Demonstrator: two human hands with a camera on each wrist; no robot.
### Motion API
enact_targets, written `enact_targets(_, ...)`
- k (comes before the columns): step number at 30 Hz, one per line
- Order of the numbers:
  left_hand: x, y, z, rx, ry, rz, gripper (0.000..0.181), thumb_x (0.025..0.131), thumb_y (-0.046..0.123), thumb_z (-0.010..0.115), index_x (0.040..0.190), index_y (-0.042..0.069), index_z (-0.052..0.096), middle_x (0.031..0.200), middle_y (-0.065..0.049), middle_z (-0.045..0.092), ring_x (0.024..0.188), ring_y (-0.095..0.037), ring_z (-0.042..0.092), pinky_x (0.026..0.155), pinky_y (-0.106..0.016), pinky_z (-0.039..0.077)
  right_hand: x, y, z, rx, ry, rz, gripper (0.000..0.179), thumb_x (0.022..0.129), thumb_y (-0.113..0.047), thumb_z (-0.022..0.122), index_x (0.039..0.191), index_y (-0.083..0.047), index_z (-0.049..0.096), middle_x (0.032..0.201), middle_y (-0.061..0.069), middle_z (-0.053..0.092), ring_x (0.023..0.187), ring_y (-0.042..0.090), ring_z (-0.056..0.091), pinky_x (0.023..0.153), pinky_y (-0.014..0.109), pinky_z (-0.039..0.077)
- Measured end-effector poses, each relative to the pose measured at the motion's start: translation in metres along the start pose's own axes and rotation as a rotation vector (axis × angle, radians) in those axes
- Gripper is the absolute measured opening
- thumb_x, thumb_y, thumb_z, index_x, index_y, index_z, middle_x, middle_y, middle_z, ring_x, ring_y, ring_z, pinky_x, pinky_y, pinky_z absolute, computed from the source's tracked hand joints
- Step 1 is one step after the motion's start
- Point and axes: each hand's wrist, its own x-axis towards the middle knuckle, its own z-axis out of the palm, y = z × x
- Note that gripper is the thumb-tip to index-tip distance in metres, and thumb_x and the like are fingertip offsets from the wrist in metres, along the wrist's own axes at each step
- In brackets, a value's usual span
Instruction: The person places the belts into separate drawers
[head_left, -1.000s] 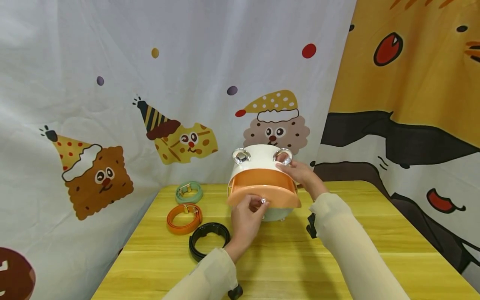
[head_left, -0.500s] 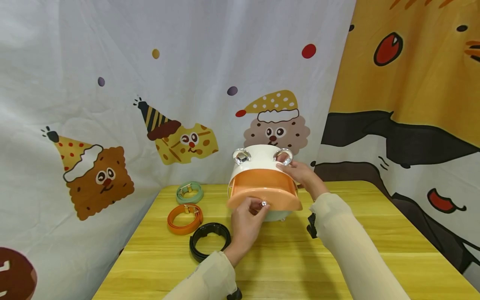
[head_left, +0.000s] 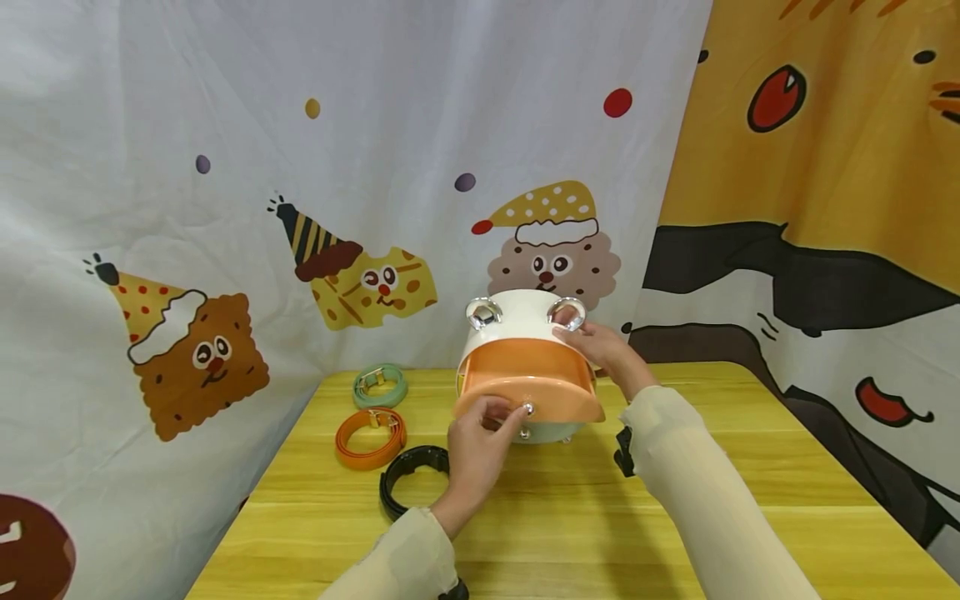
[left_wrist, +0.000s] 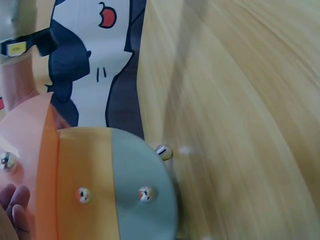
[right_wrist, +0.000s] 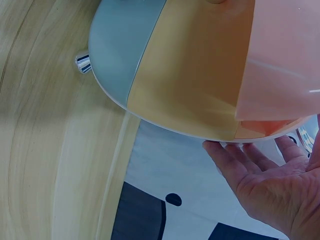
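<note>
A small white drawer box with two chrome rings on top stands on the table. Its top orange drawer is pulled out, with a chrome knob on the front. Below are a yellow drawer and a grey-green drawer, both flush. My left hand is at the orange drawer's front; in the left wrist view its loosely bent fingers lie apart from the knob. My right hand rests against the box's right side, fingers nearly straight, thumb near the right ring.
Left of the box lie three coiled belts: a green one at the back, an orange one in the middle and a black one partly behind my left hand. A cartoon-printed curtain hangs behind the wooden table.
My left hand has let go of the orange drawer's knob and shifted slightly left. Earlier the drawer came out a little further. My right hand has stayed on the box's side.
</note>
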Motion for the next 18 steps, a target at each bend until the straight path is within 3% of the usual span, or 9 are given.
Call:
enact_targets(8, 0.012, 0.005, -0.024, -0.019, 0.022, -0.014, 0.019, 0.084, 0.028, 0.081, 0.09, 0.012, 0.071, 0.08, 0.005, 0.07, 0.069, -0.013, 0.066, 0.06, -0.028, 0.054, -0.001, 0.001, -0.002, 0.012, -0.002, 0.001, 0.08, 0.094, -0.059, 0.057, 0.156, -0.014, 0.032, 0.15, 0.019, 0.039, 0.134, 0.038, 0.041, 0.105, 0.056, 0.038)
enact_targets(14, 0.026, 0.007, -0.052, 0.005, 0.051, -0.05, 0.025, 0.087, 0.03, 0.079, 0.095, 0.008, 0.072, 0.085, 0.001, 0.07, 0.073, -0.015, 0.066, 0.055, -0.025, 0.051, 0.001, 0.001, -0.001, 0.021, -0.004, -0.004, 0.081, 0.094, -0.059, 0.058, 0.156, -0.013, 0.032, 0.15, 0.019, 0.04, 0.134, 0.038, 0.042, 0.105, 0.055, 0.039)
enact_targets(18, 0.036, 0.001, -0.072, 0.018, 0.05, -0.083, 0.031, 0.088, 0.035, 0.077, 0.1, 0.007, 0.071, 0.091, 0.0, 0.07, 0.08, -0.016, 0.066, 0.059, -0.025, 0.051, 0.001, 0.001, 0.0, 0.02, -0.009, 0.0, 0.083, 0.094, -0.059, 0.058, 0.157, -0.015, 0.029, 0.15, 0.019, 0.04, 0.134, 0.038, 0.041, 0.105, 0.056, 0.038)
